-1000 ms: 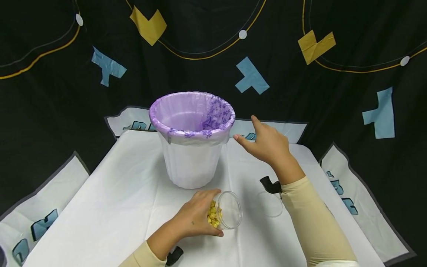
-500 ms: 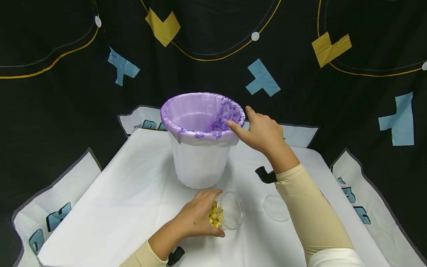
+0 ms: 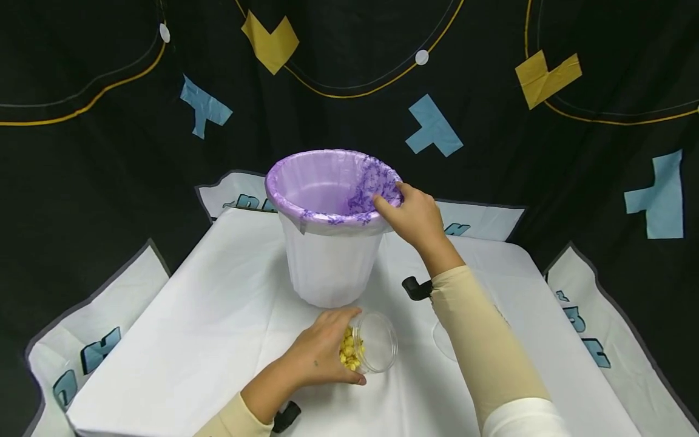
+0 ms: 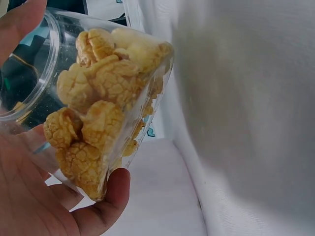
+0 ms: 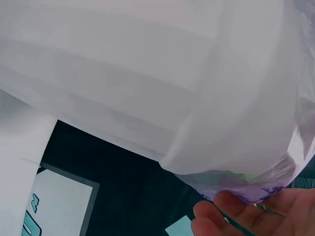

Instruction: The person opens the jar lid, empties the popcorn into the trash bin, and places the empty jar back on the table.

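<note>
Popcorn [image 4: 93, 83] sits in a clear jar [image 3: 378, 343], which we see gripped sideways in the left hand [image 3: 319, 355] before a white bin [image 3: 332, 270], whose purple liner [image 3: 311, 184] the right hand [image 3: 416, 220] pinches at the rim.

A clear jar [image 3: 379, 343], gripped in the left hand [image 3: 319, 351], is tipped on its side near the middle of the white table [image 3: 185, 340], its open mouth facing the right edge. Golden, rough-skinned popcorn [image 4: 101, 81] is heaped toward the closed end, leaving the mouth end bare. Just beyond the jar, toward the table's far edge, a white bin [image 3: 330, 264] stands upright, its walls narrowing toward the base. A translucent purple liner [image 3: 306, 176] covers its inside and folds over the rim, darker flowers printed at the right, where the right hand [image 3: 416, 221] holds its edge.
</note>
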A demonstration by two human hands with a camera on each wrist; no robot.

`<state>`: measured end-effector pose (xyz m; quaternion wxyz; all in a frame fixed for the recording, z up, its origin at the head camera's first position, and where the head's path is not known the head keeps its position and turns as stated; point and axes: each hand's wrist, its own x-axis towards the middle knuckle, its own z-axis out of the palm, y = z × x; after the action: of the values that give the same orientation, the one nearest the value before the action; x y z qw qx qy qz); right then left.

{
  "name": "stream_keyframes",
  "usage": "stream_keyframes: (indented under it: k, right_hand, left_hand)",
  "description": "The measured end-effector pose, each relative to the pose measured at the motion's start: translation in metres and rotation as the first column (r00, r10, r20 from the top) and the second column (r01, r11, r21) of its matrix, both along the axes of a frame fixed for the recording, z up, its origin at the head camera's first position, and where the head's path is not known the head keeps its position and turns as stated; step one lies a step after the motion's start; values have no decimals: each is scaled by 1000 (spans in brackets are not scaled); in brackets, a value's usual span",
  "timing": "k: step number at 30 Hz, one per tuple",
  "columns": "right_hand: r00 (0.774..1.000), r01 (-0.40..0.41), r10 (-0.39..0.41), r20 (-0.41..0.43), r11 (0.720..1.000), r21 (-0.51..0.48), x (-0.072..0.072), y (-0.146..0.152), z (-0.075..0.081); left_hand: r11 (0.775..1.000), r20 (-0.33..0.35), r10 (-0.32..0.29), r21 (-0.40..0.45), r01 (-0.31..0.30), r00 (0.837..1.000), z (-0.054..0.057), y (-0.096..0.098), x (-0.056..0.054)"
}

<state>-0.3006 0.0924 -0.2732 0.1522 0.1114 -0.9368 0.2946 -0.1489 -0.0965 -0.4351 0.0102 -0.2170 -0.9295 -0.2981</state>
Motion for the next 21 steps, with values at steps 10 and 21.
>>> stream_keyframes:
  k: [10,21]
  right_hand:
    - [998,-13,19,61,996,-91,1,-2,-5]
    - [993,-8,23,112,991,-133,-1,-1,-8]
  left_hand:
    - [1000,1,18,4,-18,1000,0,-8,3]
    - [999,-5,46,3,-46,999,4,-16,3]
